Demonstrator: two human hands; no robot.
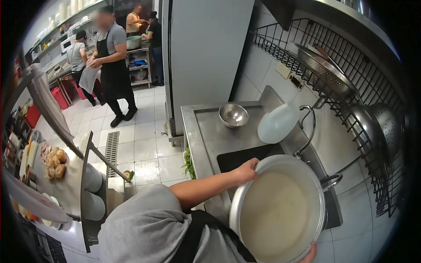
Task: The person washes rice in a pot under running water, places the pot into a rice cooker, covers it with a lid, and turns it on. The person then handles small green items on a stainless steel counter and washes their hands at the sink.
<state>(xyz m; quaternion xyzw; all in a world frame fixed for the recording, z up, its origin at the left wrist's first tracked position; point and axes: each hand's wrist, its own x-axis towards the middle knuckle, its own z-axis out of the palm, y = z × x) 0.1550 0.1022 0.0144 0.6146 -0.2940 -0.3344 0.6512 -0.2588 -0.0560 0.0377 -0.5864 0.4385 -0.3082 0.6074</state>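
A large silver metal pot (235, 210) fills the lower right of the view, over the sink's front edge. Cloudy, off-white liquid (276, 215) covers its inside, and the bottom cannot be seen through it. My left hand (247, 172) is closed on the far left part of the pot's rim. At the near right of the rim, my right hand (310, 254) grips the pot; only some of its fingers show. A curved metal tap (332, 179) reaches to the right side of the rim.
Behind the pot, a steel counter (201, 131) bears a metal bowl (233, 115) and a pale blue plastic jug (277, 124). A wire rack (351, 57) with strainers hangs at right. Chicken-like pieces (55, 162) lie on the left table. Several people (115, 65) stand farther back.
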